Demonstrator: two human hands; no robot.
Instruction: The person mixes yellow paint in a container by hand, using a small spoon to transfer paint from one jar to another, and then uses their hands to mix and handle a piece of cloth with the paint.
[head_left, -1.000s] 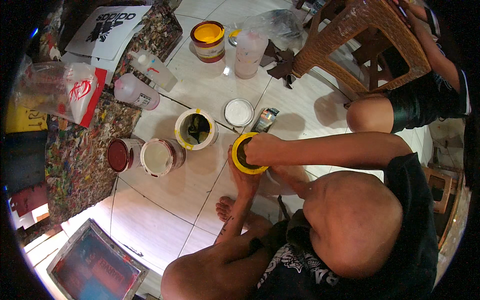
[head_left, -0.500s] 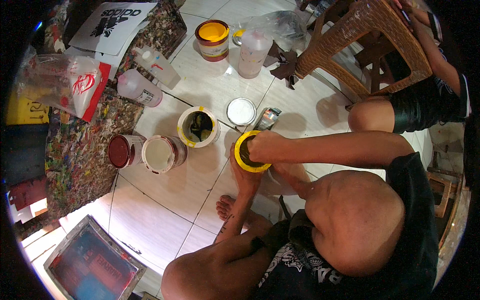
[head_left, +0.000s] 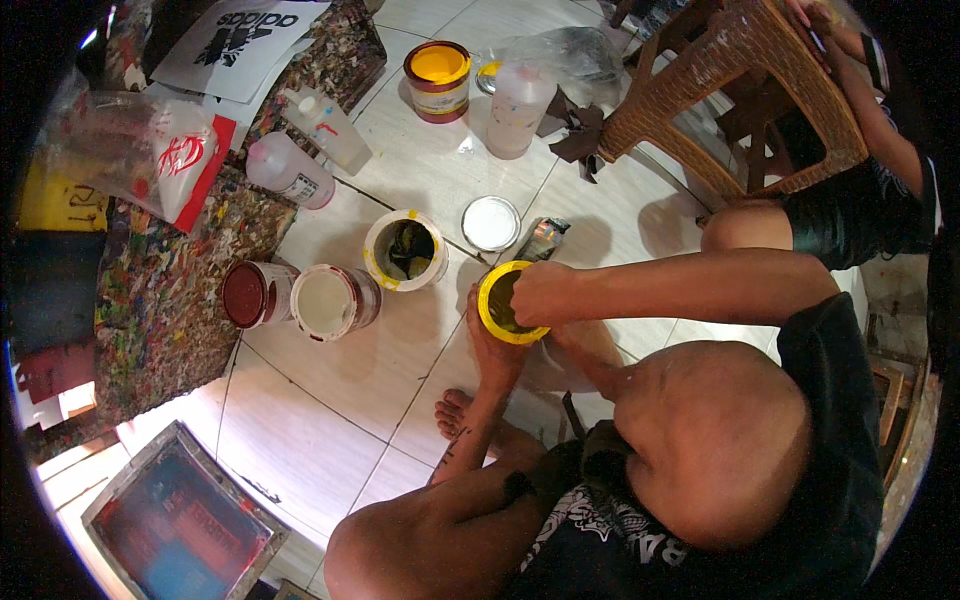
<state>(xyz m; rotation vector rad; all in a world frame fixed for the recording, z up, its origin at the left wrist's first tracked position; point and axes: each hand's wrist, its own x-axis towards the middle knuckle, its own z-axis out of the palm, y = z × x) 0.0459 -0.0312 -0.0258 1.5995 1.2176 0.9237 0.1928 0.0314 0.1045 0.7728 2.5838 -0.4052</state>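
My left hand (head_left: 497, 350) is wrapped round the side of a yellow-rimmed tub (head_left: 501, 331) on the floor between my feet. My right hand (head_left: 540, 292) is closed and reaches into the tub's dark olive contents; whatever its fingers hold is hidden. Just beyond sit a small printed packet (head_left: 542, 240) and a round pale lid (head_left: 490, 222). To the left stand a white bucket smeared dark inside (head_left: 380, 250), a tub of pale contents (head_left: 322, 301) and a dark red-lidded can (head_left: 246, 292).
Plastic bottles (head_left: 515, 110), an orange paint can (head_left: 437, 100) and a crumpled bag (head_left: 585, 50) lie ahead. Paint-caked board (head_left: 165, 330) with papers (head_left: 225, 50) lines the left; a screen frame (head_left: 185, 535) lies lower left. Another person's arm (head_left: 880, 130) rests by a wooden stool (head_left: 760, 120).
The view has shifted slightly, with floor items appearing a little higher and further right. My right forearm sits a little higher in the picture; both hands remain at the yellow tub.
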